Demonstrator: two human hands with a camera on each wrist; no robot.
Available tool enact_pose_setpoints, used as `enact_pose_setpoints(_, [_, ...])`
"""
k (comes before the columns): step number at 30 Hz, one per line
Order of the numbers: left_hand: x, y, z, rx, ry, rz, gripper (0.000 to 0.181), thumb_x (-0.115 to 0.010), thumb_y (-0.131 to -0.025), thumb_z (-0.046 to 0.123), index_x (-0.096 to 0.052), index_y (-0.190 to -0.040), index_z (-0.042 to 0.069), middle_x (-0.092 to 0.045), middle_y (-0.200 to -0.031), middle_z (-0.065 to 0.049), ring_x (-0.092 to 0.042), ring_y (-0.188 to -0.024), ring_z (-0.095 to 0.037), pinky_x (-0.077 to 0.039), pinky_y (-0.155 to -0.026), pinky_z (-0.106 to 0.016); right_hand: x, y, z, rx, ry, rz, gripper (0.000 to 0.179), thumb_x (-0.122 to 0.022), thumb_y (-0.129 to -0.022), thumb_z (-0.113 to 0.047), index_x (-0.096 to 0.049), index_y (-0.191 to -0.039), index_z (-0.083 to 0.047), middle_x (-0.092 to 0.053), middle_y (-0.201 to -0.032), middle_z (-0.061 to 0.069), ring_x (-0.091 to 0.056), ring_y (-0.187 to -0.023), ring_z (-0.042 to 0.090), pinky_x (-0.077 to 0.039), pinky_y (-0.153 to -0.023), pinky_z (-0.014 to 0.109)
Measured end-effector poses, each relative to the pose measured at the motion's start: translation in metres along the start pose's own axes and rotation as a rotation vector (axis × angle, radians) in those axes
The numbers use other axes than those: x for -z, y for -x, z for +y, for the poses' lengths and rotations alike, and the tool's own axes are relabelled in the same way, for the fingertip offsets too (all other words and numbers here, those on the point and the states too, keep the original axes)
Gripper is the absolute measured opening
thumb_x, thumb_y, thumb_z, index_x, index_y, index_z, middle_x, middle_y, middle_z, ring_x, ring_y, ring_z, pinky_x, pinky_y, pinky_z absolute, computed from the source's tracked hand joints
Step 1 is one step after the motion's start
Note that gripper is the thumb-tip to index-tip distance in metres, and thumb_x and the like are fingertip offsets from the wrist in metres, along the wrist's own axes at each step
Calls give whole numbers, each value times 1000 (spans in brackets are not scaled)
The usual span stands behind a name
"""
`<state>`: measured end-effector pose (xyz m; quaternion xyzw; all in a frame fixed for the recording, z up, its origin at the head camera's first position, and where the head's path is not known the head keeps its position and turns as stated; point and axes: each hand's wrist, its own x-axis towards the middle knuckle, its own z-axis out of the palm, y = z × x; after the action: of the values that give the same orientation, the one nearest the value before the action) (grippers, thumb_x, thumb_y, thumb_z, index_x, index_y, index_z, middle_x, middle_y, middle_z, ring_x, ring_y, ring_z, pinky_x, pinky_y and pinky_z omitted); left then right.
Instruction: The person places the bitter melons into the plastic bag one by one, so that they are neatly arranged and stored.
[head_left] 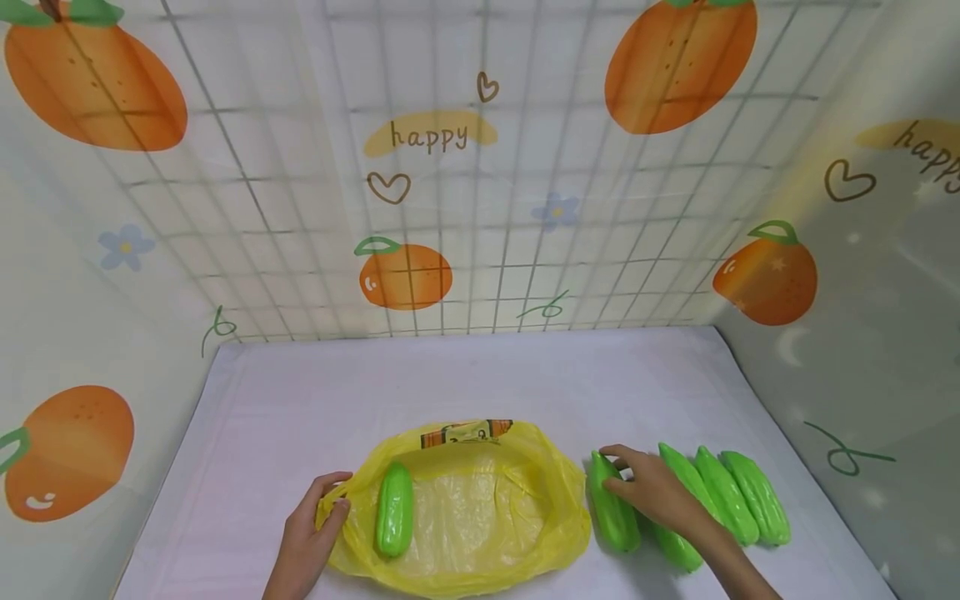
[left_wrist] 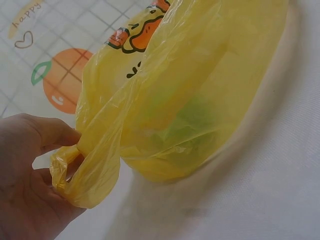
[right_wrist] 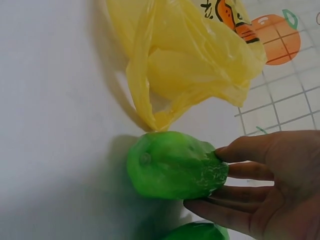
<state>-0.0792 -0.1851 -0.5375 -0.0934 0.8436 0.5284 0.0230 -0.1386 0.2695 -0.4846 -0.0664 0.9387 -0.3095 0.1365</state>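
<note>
The right hand (head_left: 651, 487) is partly hiding one green vegetable (head_left: 678, 550), while the yellow bag (left_wrist: 230, 40) is blurring another vegetable (left_wrist: 185, 120) inside.

yellow bag (head_left: 564, 500): open | green vegetable (head_left: 617, 518): beside it, table contact unclear

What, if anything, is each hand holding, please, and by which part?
The left hand holds the translucent yellow plastic bag by its left handle; the right hand grips a glossy green elongated vegetable near its far, tapered end.
</note>
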Motion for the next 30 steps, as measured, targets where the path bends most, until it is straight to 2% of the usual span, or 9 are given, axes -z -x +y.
enact_pose_setpoints(10, [0,-1,0,4,4,0,34,-58,-100,16,-55,-134,16,-64,-121,-5,-58,-116,-25,-40,-106,-55,14,2,0,23,-31,22,47,-70,-92,-16,-56,-132,3,-66,-112,27,-66,-92,39,-57,-71,45])
enact_pose_setpoints(18, [0,-1,2,4,1,-2,34,-58,-100,14,-55,-134,15,-64,-121,-6,-57,-118,-26,-39,-107,-55,23,1,-1,-11,-156,35,49,-71,-92,-16,-54,-135,2,-61,-119,33,-70,-89,36,-60,-64,38])
enact_pose_setpoints(23, [0,-2,3,9,2,-7,34,-58,-99,13,-55,-134,15,-63,-124,-6,-55,-122,-27,-35,-109,-57,31,2,-8,-6,-248,23,53,-69,-94,-20,-50,-139,2,-56,-125,35,-67,-98,41,-60,-68,41])
enact_pose_setpoints(30, [0,-2,5,15,-2,-14,35,-58,-99,13,-55,-134,14,-62,-128,-5,-54,-123,-27,-34,-110,-58,39,2,-20,-15,-359,2,57,-69,-95,-23,-47,-143,-2,-51,-132,31,-61,-112,44,-60,-74,42])
